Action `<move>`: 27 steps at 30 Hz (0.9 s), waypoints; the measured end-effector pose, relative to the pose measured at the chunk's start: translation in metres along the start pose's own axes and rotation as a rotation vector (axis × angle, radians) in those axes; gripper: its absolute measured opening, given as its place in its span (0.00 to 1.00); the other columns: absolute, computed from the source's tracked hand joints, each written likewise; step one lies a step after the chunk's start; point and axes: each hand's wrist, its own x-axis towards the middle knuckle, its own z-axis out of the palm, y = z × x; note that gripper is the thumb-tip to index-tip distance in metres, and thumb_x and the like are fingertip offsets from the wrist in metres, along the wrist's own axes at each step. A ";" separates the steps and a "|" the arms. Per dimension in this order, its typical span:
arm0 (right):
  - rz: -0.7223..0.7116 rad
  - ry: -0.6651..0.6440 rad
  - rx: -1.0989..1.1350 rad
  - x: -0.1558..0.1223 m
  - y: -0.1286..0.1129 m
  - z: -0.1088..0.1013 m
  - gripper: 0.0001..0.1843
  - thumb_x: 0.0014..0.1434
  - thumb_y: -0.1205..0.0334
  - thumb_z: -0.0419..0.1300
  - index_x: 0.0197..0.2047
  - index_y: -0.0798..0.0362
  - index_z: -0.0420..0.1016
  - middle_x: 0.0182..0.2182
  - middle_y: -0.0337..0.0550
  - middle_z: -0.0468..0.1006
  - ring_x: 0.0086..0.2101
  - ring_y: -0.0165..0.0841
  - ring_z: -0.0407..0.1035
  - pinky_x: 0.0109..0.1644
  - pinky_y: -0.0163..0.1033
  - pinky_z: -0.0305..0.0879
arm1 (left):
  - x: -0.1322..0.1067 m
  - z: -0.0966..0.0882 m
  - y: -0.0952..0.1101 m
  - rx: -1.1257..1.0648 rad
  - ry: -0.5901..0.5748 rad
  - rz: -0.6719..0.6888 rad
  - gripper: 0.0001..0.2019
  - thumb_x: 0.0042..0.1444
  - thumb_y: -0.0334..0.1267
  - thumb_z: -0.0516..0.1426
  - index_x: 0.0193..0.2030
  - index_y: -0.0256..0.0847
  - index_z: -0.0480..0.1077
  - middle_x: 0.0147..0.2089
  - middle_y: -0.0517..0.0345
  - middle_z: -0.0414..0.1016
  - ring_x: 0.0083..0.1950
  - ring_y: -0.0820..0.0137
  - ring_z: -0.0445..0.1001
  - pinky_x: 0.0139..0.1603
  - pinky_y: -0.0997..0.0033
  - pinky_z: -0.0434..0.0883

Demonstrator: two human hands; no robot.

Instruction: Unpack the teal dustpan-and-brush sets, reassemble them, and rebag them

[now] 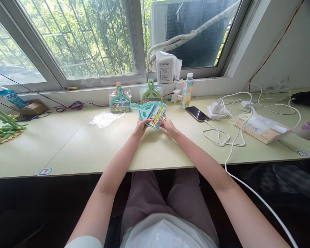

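Between my two hands is a teal mini dustpan [144,111] with a colourful label, tilted above the desk, its handle pointing left. My left hand [141,126] grips its lower left edge. On the label side, my right hand [167,124] closes round the right edge. Behind it, against the wall under the window, stand a plastic-wrapped teal dustpan [120,101] and a wrapped green dustpan [151,92]. Flat on the desk to the left lies a crumpled clear plastic bag [105,119].
A phone [196,113], a drink bottle [187,90] and a white charger [216,109] with tangled cables stand right of my hands. Farther right is a tissue pack [263,126]. A potted plant [5,125] sits at the far left. The desk's front edge [160,169] runs below my forearms.
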 end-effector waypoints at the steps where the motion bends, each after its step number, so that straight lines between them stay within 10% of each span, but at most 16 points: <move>1: 0.056 -0.016 0.082 0.000 0.001 0.000 0.26 0.59 0.55 0.61 0.59 0.50 0.63 0.54 0.51 0.75 0.54 0.44 0.71 0.59 0.57 0.67 | 0.000 0.001 -0.001 0.017 -0.014 -0.009 0.27 0.37 0.29 0.65 0.48 0.38 0.67 0.44 0.53 0.78 0.46 0.63 0.77 0.52 0.59 0.73; 7: 0.125 0.116 0.234 -0.001 -0.003 -0.005 0.12 0.56 0.70 0.63 0.43 0.52 0.68 0.37 0.44 0.82 0.34 0.37 0.79 0.45 0.48 0.78 | 0.009 -0.009 0.009 0.420 -0.068 0.030 0.20 0.58 0.47 0.56 0.54 0.41 0.69 0.54 0.47 0.75 0.57 0.55 0.72 0.60 0.51 0.66; 11: 0.106 0.158 0.257 0.000 -0.003 -0.012 0.13 0.55 0.72 0.63 0.42 0.52 0.68 0.34 0.42 0.82 0.33 0.35 0.79 0.43 0.45 0.79 | 0.014 -0.057 0.030 1.241 0.334 0.260 0.21 0.62 0.43 0.51 0.60 0.41 0.67 0.70 0.46 0.58 0.73 0.53 0.47 0.70 0.48 0.50; 15: 0.130 0.191 0.210 0.001 -0.001 -0.016 0.12 0.55 0.73 0.62 0.41 0.52 0.67 0.34 0.41 0.83 0.33 0.35 0.79 0.42 0.45 0.79 | 0.018 -0.107 0.038 1.611 0.532 -0.089 0.29 0.61 0.34 0.48 0.70 0.35 0.54 0.73 0.39 0.49 0.74 0.51 0.44 0.68 0.44 0.50; 19: 0.132 0.213 0.188 0.002 -0.001 -0.019 0.12 0.55 0.73 0.61 0.41 0.52 0.67 0.34 0.42 0.82 0.34 0.35 0.79 0.43 0.45 0.79 | 0.020 -0.111 0.038 1.703 0.361 -0.073 0.29 0.58 0.26 0.45 0.68 0.37 0.59 0.63 0.43 0.66 0.65 0.55 0.61 0.64 0.56 0.59; 27: 0.141 0.253 0.129 0.007 -0.002 -0.027 0.12 0.56 0.72 0.62 0.42 0.51 0.67 0.37 0.42 0.81 0.34 0.34 0.78 0.42 0.45 0.79 | 0.004 -0.057 0.052 1.718 -0.020 0.054 0.21 0.48 0.19 0.49 0.36 0.42 0.80 0.31 0.58 0.80 0.47 0.64 0.74 0.47 0.69 0.68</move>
